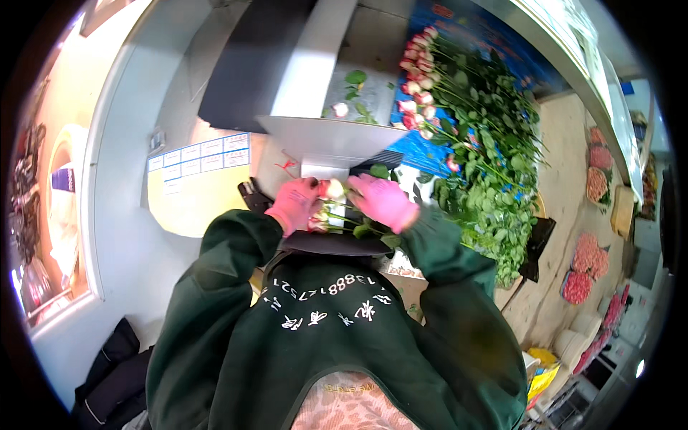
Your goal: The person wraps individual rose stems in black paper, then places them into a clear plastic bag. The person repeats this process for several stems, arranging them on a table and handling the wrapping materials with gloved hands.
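Observation:
Both of my hands wear pink gloves and meet over a small work surface in front of my dark green apron. My left hand (292,205) is closed at the head of a red-and-white rose (332,190). Its fingertips touch the petals from the left. Across from it, my right hand (385,201) has its fingers pinched together by the same rose's stem, just right of the bloom. More roses (318,223) lie below, between the hands, their green stems and leaves running right under my right hand.
A large pile of leafy roses (487,136) lies on blue sheeting (423,153) to the right. A grey panel (330,136) stands beyond my hands. Left are a black tool (252,195) and a yellow sheet with labels (188,204). Pink flower bunches (589,258) lie far right.

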A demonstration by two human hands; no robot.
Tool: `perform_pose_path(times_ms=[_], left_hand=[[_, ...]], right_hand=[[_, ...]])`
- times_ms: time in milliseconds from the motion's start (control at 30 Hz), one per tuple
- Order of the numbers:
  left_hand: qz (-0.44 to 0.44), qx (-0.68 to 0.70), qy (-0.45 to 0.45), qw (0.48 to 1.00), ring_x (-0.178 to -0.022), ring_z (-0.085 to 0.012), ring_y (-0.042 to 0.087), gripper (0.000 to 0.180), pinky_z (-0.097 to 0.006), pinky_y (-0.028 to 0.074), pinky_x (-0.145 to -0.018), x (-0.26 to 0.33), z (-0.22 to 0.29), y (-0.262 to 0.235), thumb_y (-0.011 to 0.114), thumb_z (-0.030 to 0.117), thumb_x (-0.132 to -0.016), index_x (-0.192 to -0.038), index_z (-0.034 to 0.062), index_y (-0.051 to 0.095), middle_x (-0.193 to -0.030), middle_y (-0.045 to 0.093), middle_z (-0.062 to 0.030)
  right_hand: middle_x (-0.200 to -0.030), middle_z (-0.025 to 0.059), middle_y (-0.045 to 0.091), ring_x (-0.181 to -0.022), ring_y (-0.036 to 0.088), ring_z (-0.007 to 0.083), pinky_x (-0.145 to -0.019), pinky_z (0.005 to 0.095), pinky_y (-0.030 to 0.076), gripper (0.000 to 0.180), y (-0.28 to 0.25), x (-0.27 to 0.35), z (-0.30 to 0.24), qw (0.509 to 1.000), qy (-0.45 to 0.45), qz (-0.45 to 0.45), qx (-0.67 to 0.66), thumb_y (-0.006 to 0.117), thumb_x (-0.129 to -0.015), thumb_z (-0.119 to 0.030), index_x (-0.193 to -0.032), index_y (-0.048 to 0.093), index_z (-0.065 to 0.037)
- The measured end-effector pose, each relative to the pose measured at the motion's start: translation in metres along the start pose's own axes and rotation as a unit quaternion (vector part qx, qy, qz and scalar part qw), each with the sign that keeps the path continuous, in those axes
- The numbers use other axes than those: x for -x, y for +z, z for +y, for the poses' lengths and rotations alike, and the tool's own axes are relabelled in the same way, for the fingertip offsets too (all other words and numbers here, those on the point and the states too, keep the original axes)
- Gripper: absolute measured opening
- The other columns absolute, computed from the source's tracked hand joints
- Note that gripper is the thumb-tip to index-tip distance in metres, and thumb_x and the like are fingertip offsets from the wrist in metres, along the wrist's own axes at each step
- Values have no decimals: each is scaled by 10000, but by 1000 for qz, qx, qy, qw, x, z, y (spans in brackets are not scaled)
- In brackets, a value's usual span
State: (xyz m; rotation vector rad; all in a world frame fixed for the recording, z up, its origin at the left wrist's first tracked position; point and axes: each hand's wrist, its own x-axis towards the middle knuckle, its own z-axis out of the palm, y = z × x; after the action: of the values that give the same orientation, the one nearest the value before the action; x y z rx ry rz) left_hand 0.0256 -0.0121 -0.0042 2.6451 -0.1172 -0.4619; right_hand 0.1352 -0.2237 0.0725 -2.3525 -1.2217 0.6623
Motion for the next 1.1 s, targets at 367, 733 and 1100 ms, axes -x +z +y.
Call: perform_pose_path(times_ms=[367, 733, 1100], left_hand=[[131, 30, 27, 991, -1038, -313, 571, 493, -427, 478, -859, 19, -15, 29, 649, 216, -830, -1304, 156, 529, -1194, 560, -98], [67, 26, 141, 987, -1169, -281, 516, 451, -407, 458, -938, -12, -62, 12, 701, 382, -800, -1179, 157, 605, -1308, 530, -62], [125, 90, 182, 971, -1232, -353, 477, 536, -406, 397, -1050, 14, -76, 20, 636, 82, -777, -1301, 53, 530, -1282, 542, -180]], right_hand=[[-1095, 179, 581, -865, 673, 337, -695, 482, 524, 227, 114, -71, 41, 987, 64, -38, 143, 544, -899, -250, -1113, 572, -181], [-1020, 161, 693, -943, 670, 326, -824, 445, 522, 439, -34, -56, -26, 939, 226, -238, 105, 586, -894, -433, -1127, 661, -69], [-972, 173, 679, -929, 640, 387, -805, 487, 500, 263, 31, 18, -12, 959, -45, -261, -105, 541, -873, -277, -1051, 660, -124]])
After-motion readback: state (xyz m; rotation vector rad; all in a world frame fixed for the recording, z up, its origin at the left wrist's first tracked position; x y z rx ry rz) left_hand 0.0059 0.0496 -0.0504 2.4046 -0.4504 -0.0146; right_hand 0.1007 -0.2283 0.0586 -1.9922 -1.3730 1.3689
